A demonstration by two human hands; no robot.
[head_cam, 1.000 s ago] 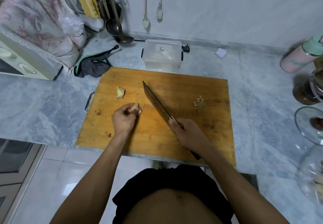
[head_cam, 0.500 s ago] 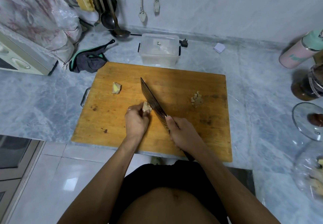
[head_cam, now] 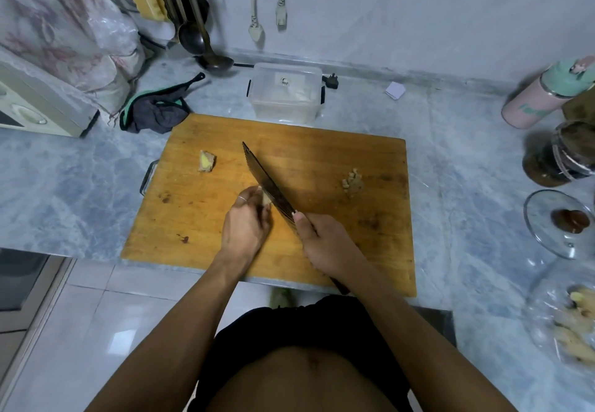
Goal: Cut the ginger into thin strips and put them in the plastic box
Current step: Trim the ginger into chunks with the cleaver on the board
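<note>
Your left hand (head_cam: 246, 223) pinches a ginger piece (head_cam: 266, 198) near the middle of the cutting board (head_cam: 322, 157), and your right hand (head_cam: 325, 244) is wrapped round the knife (head_cam: 267, 183), whose blade lies against that piece. Another ginger chunk (head_cam: 206, 162) sits far left; cut bits (head_cam: 353, 182) lie right. The plastic box (head_cam: 286, 93) stands just beyond the board's far edge.

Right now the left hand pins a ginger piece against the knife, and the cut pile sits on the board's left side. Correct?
Not quite. In the head view the cut pile sits on the board's right side. The left hand does pin a ginger piece against the knife.
</note>
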